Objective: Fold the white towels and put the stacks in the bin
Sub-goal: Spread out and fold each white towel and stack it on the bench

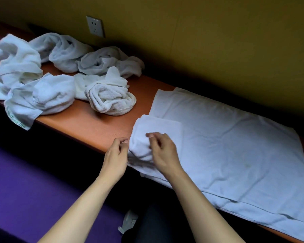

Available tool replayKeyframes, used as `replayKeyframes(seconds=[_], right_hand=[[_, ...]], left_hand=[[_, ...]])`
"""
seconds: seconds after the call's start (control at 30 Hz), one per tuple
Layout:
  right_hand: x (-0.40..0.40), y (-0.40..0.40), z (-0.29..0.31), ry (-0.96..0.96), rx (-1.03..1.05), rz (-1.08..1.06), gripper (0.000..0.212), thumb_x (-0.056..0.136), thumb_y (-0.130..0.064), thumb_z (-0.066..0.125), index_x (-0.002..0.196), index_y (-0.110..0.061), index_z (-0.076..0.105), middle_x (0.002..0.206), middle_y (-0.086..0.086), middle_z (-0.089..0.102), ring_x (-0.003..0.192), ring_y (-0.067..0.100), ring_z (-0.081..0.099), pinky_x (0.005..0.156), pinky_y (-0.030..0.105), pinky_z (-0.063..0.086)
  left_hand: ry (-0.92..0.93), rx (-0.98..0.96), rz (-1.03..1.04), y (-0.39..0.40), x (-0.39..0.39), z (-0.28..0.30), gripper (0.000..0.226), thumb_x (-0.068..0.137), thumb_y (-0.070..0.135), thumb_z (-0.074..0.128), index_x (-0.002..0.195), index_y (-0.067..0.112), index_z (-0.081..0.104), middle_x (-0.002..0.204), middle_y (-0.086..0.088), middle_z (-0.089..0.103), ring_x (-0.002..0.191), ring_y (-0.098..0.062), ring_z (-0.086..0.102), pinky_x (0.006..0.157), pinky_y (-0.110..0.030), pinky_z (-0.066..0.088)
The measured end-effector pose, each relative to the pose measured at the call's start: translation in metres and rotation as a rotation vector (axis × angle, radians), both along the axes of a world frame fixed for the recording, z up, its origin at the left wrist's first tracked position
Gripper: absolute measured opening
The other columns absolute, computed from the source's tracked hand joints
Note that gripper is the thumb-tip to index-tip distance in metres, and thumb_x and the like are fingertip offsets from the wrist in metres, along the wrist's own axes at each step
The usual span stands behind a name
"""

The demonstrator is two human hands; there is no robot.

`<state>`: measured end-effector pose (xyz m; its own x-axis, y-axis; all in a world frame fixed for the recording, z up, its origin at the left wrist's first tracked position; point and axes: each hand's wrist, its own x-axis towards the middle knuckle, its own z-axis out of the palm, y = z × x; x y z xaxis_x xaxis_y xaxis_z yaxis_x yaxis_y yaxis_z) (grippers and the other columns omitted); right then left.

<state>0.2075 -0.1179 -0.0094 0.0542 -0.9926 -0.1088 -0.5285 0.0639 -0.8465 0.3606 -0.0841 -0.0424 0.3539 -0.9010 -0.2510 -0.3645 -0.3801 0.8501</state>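
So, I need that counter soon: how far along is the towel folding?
Early. Nothing looks finished: no folded stack or bin shows. In hand: one flat white towel spread on the orange counter, its corner bunched between the left hand and right hand. Left: the crumpled white towels heaped at the far end.

Both bare forearms enter from the bottom edge and converge at lower centre of frame. Left hand: fingers curled, thumb meeting fingertips, holding nothing visible. Right hand: palm down, fingers loosely bent, thumb forward.
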Motion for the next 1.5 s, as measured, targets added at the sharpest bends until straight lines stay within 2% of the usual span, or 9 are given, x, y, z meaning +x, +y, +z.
replayKeyframes(seconds=[0.17, 0.3, 0.5, 0.63, 0.87, 1.0, 1.17, 1.37, 1.5], right_hand=[[-0.053, -0.001, -0.007, 0.198, 0.095, -0.397, 0.027, 0.093, -0.031, 0.056, 0.117, -0.019, 0.055, 0.115, 0.008, 0.056, 0.102, 0.028, 0.059, 0.091, 0.037, 0.047], [-0.063, 0.001, -0.014, 0.041, 0.332, -0.342, 0.033, 0.094, -0.042, 0.056, 0.118, -0.021, 0.047, 0.109, -0.003, 0.057, 0.093, 0.018, 0.056, 0.072, 0.029, 0.041], [-0.059, -0.004, -0.018, -0.28, 0.394, -0.361, 0.037, 0.093, -0.036, 0.063, 0.121, -0.013, 0.058, 0.114, 0.001, 0.066, 0.102, 0.019, 0.065, 0.084, 0.032, 0.051], [-0.068, -0.002, -0.012, -0.249, 0.262, -0.319, 0.023, 0.095, -0.028, 0.059, 0.116, -0.019, 0.059, 0.107, -0.002, 0.066, 0.095, 0.014, 0.065, 0.076, 0.027, 0.051], [-0.127, 0.006, 0.003, -0.234, 0.129, -0.325, 0.015, 0.095, -0.028, 0.06, 0.109, -0.026, 0.064, 0.095, -0.002, 0.07, 0.088, 0.019, 0.067, 0.078, 0.034, 0.053], [-0.177, 0.018, 0.01, -0.24, 0.079, -0.379, 0.014, 0.094, -0.027, 0.059, 0.105, -0.033, 0.065, 0.094, -0.008, 0.071, 0.089, 0.015, 0.068, 0.08, 0.036, 0.055], [-0.245, 0.039, 0.02, -0.238, 0.044, -0.462, 0.015, 0.095, -0.022, 0.057, 0.104, -0.033, 0.064, 0.094, -0.011, 0.07, 0.09, 0.009, 0.066, 0.077, 0.027, 0.051], [-0.331, 0.06, 0.029, -0.254, -0.022, -0.58, 0.016, 0.094, -0.02, 0.06, 0.102, -0.032, 0.066, 0.093, -0.009, 0.072, 0.09, 0.01, 0.068, 0.081, 0.03, 0.053], [-0.387, 0.066, 0.031, -0.271, -0.091, -0.654, 0.016, 0.094, -0.017, 0.06, 0.101, -0.029, 0.068, 0.092, -0.008, 0.073, 0.09, 0.012, 0.068, 0.077, 0.027, 0.051]], left_hand=[[-0.051, 0.175, -0.021, -0.02, -0.011, 0.007, 0.056, 0.092, 0.061, 0.054, 0.123, 0.015, 0.06, 0.122, -0.005, 0.066, 0.12, -0.029, 0.057, 0.104, -0.044, 0.045], [0.042, 0.31, 0.031, -0.039, -0.011, 0.014, 0.081, 0.071, 0.08, 0.053, 0.117, 0.014, 0.059, 0.114, -0.006, 0.065, 0.109, -0.032, 0.062, 0.095, -0.045, 0.053], [0.169, 0.25, 0.102, -0.045, -0.012, 0.023, 0.025, 0.081, 0.03, 0.07, 0.092, 0.007, 0.071, 0.083, -0.007, 0.071, 0.068, -0.025, 0.063, 0.067, -0.032, 0.049], [0.225, 0.122, 0.125, -0.041, -0.021, 0.03, 0.038, 0.079, 0.019, 0.069, 0.116, 0.023, 0.061, 0.113, -0.008, 0.067, 0.099, -0.029, 0.067, 0.088, -0.042, 0.055], [0.213, -0.039, -0.147, -0.023, -0.073, 0.047, 0.043, 0.087, 0.015, 0.061, 0.12, 0.043, 0.061, 0.109, 0.006, 0.063, 0.1, -0.022, 0.06, 0.091, -0.042, 0.05], [0.179, -0.1, -0.328, -0.014, -0.121, 0.053, 0.047, 0.091, 0.009, 0.057, 0.127, 0.039, 0.059, 0.123, 0.025, 0.059, 0.114, -0.004, 0.052, 0.097, -0.026, 0.041], [0.189, -0.116, -0.449, -0.012, -0.19, 0.057, 0.053, 0.092, -0.003, 0.051, 0.132, 0.03, 0.058, 0.135, 0.018, 0.056, 0.112, 0.026, 0.045, 0.086, 0.002, 0.035], [0.228, -0.179, -0.524, -0.006, -0.28, 0.062, 0.06, 0.088, -0.009, 0.05, 0.13, 0.033, 0.06, 0.132, 0.02, 0.059, 0.111, -0.002, 0.056, 0.09, -0.012, 0.042], [0.246, -0.211, -0.56, -0.004, -0.342, 0.07, 0.061, 0.087, -0.01, 0.051, 0.127, 0.035, 0.063, 0.125, 0.026, 0.06, 0.094, 0.012, 0.055, 0.081, -0.005, 0.041]])
